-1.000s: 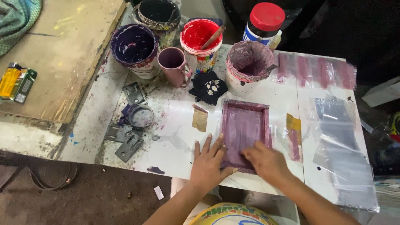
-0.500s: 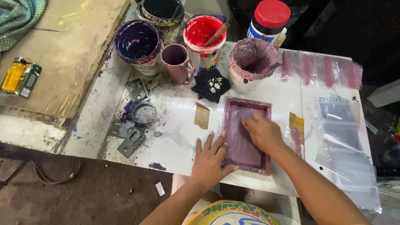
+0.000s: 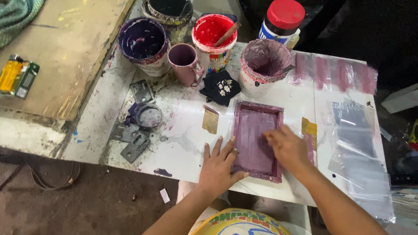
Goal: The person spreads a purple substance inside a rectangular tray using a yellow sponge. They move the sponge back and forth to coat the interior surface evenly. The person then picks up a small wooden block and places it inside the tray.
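Note:
A small rectangular screen frame (image 3: 257, 114), stained mauve, lies flat on the white table (image 3: 187, 130). My left hand (image 3: 219, 165) presses flat on the frame's near left corner, fingers spread. Inside the frame my right hand (image 3: 288, 147) rests on the mesh by the right rail, fingers curled; whatever it holds is hidden under the hand. Behind the frame stands a mauve-smeared paint tub (image 3: 264, 65).
Along the back stand a purple tub (image 3: 143, 43), a mauve mug (image 3: 185, 63), a red tub with a stick (image 3: 213, 39) and a red-lidded jar (image 3: 283, 21). A black floral cloth (image 3: 220, 88), metal plates (image 3: 135, 146) and clear plastic sheets (image 3: 357, 139) lie around.
My right hand went from the frame's near end up to its far part, then back down towards the middle right. My left hand stayed put.

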